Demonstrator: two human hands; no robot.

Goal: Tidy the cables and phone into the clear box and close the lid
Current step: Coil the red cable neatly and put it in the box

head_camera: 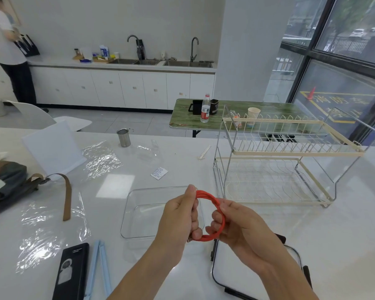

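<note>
Both hands meet in the lower middle of the frame, each with its grip closed on a coiled red cable [212, 215]. The left hand [179, 215] pinches the loop between thumb and curled fingers at its left side, top and bottom. The right hand [236, 221] wraps its fingers round the right side of the loop. The coil is held above the tabletop [269, 230], in front of the near right corner of the clear box [139, 213].

The clear box stands open just behind the hands, in the middle of the frame; what shows of its floor is bare. Its lid [258, 276], clear with a dark rim and clasps, lies flat on the tabletop under the right forearm, at the lower right.

At the lower left lies a dark phone [72, 271], screen up, and just to its right a pale blue cable [97, 269] running towards the bottom edge. Sheets of crinkled clear plastic wrap [52, 230] spread across the left part of the tabletop. At the left edge is a dark bag [6, 182] with a brown strap [66, 195].

To the right stands a two-tier cream wire dish rack [279, 161]. Behind the box are a small white sachet [159, 173] and, further back, a metal cup [123, 137].
</note>
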